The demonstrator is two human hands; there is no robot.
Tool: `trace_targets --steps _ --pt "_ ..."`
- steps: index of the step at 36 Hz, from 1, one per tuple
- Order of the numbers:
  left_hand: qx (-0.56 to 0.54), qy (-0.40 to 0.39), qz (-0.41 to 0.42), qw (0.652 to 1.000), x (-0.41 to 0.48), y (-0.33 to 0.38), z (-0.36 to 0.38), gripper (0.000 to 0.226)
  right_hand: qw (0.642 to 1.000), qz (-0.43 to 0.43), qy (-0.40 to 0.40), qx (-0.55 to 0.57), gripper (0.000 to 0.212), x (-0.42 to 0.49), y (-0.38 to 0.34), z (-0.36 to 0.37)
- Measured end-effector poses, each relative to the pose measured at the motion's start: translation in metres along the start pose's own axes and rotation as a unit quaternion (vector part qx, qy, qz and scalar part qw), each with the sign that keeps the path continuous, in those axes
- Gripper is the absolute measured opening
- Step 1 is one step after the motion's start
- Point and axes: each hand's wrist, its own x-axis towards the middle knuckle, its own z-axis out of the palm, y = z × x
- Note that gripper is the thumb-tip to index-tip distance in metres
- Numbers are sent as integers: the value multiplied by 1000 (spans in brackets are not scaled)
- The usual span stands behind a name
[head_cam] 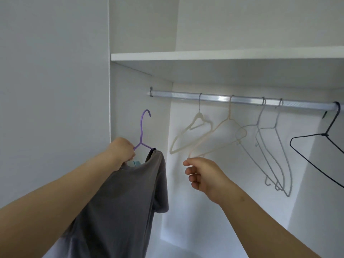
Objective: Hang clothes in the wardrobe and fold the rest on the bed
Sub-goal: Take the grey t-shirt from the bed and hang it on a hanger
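Purple hanger in curled left hand

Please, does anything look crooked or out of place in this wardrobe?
Only the dark grey T-shirt: it sits lopsided on the thin purple hanger, bunched where the left hand grips the hanger. Nothing else stands out.

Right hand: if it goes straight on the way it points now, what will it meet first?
The right hand would most likely meet the lower end of the peach hanger, just above it; depth is unclear, so it could pass in front.
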Motion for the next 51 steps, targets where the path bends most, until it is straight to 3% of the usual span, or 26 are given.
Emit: trace_targets --steps 5,10,16,21,25,31,36,41,46,51 --pt "-10 21 22 1000 61 17 -9 10 1000 -31 5 0 10 40 -27 8" --pt "-12 41 44 998 114 39 -13 18 998 -60 25 9 12 82 -56 10" --pt "-78 2 82 994 171 67 -11 30 996 -82 31 24 13 131 -81 22" --pt "-10 38 71 997 207 86 -8 36 995 -97 18 8 17 161 -89 30" --pt "33 14 77 996 239 88 3 38 994 -107 10 7 17 177 -92 32" --pt "108 -4 67 992 256 76 23 20 996 -89 6 5 19 194 -87 31" --pt "13 25 85 996 262 68 36 25 997 -83 -9 5 21 201 -83 30" --pt "69 50 91 992 256 65 36 15 996 -82 -16 -4 20 201 -82 31" --pt "103 73 115 985 245 60 36 31 997 -79 -21 -2 18 195 -81 28" --pt "154 99 144 973 218 62 33 33 997 -73 -27 8 18 179 -75 21"
